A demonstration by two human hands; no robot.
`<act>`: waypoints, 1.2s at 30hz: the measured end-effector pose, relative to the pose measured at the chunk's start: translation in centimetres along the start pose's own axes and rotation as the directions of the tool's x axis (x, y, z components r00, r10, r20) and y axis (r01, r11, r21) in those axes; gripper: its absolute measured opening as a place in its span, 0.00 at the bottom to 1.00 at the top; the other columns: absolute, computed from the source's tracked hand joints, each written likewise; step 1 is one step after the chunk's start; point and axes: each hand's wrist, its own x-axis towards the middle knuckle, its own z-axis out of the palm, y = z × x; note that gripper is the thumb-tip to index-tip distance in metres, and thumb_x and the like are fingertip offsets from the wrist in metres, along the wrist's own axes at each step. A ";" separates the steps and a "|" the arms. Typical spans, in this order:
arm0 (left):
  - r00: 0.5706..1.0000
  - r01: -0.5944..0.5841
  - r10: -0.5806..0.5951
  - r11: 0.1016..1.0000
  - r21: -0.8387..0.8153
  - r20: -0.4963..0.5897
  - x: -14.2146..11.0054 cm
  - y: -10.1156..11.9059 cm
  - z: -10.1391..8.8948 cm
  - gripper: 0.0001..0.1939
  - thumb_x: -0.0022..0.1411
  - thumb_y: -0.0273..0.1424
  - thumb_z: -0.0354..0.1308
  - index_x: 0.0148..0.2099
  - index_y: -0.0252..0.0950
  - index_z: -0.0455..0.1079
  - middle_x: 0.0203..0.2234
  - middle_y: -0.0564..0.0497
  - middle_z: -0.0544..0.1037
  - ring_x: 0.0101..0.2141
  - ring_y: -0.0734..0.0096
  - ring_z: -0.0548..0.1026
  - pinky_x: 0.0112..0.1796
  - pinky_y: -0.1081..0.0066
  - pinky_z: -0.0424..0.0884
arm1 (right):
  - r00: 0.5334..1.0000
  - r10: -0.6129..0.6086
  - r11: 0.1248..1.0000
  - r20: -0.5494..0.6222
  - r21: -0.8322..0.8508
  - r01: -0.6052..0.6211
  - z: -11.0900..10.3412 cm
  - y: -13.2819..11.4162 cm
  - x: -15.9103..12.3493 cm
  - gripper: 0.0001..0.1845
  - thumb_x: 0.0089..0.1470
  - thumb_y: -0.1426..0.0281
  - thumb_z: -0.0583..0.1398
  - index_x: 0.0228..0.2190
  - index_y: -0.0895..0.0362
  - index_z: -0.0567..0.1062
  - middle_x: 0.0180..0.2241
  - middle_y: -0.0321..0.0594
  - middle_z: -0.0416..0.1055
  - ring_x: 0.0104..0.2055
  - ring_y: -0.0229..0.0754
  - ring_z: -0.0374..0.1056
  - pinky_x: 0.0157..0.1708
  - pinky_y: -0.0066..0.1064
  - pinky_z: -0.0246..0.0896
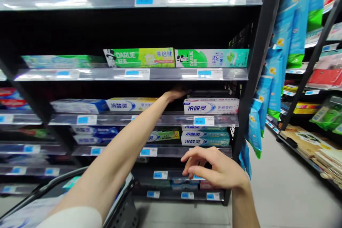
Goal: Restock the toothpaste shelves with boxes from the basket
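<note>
My left arm stretches across to the middle shelf, and my left hand [176,94] is in the dark gap behind the front row; its fingers are lost in shadow. Just right of it lies a white-and-purple toothpaste box [211,107], with a dark gap behind it. To the left, partly behind my forearm, is a white-and-yellow toothpaste box [128,104]. My right hand [216,167] hangs in the air before the lower shelves, fingers loosely bent and apart, holding nothing. Above it are stacked teal-and-white toothpaste boxes [205,138].
Green toothpaste boxes [141,58] line the shelf above my left hand. A dark shopping basket [124,206] is at lower left, beneath my left arm. Blue hanging packets [272,71] run down the shelf's right end, beside the aisle floor [278,192].
</note>
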 end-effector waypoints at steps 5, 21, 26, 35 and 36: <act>0.964 -0.176 0.170 0.984 0.011 0.206 -3.2 2.4 -2.5 0.14 0.57 0.39 0.66 0.45 0.40 0.82 0.43 0.49 0.85 0.48 0.55 0.80 0.53 0.61 0.73 | 1.000 0.010 0.998 0.000 -0.057 -0.010 0.7 -1.1 0.4 0.11 0.65 0.70 0.61 0.49 0.54 0.75 0.38 0.38 0.82 0.37 0.38 0.78 0.36 0.28 0.69; 0.908 -0.378 0.310 0.897 0.230 0.283 -4.3 1.6 0.4 0.31 0.56 0.41 0.64 0.61 0.41 0.75 0.62 0.45 0.75 0.63 0.48 0.70 0.63 0.60 0.65 | 0.999 0.040 0.998 0.021 -0.057 -0.038 1.1 -3.1 -0.1 0.15 0.60 0.68 0.66 0.49 0.54 0.76 0.38 0.38 0.83 0.38 0.38 0.79 0.32 0.26 0.66; 0.926 -0.301 0.280 0.953 0.046 0.253 -3.8 1.2 0.5 0.31 0.54 0.42 0.63 0.59 0.38 0.75 0.58 0.44 0.77 0.57 0.50 0.75 0.58 0.59 0.70 | 0.998 0.053 0.997 0.024 -0.050 -0.052 1.0 -2.6 -0.3 0.16 0.62 0.65 0.65 0.50 0.54 0.75 0.38 0.38 0.83 0.38 0.39 0.79 0.31 0.25 0.66; 0.993 -0.087 0.093 0.993 -0.084 0.070 -2.5 0.5 1.8 0.23 0.65 0.48 0.55 0.50 0.40 0.80 0.53 0.44 0.82 0.59 0.50 0.75 0.62 0.56 0.66 | 0.999 0.010 0.999 0.035 -0.035 -0.008 1.1 -1.8 0.1 0.15 0.63 0.63 0.64 0.49 0.54 0.76 0.37 0.38 0.82 0.36 0.38 0.78 0.31 0.24 0.67; 0.995 -0.086 0.090 0.994 -0.073 0.049 -2.5 0.3 1.8 0.22 0.64 0.49 0.56 0.50 0.40 0.80 0.53 0.43 0.81 0.60 0.48 0.74 0.63 0.54 0.65 | 1.000 0.008 1.000 0.029 -0.030 -0.007 1.0 -1.8 0.0 0.15 0.63 0.63 0.64 0.49 0.54 0.76 0.37 0.38 0.82 0.36 0.38 0.78 0.31 0.24 0.67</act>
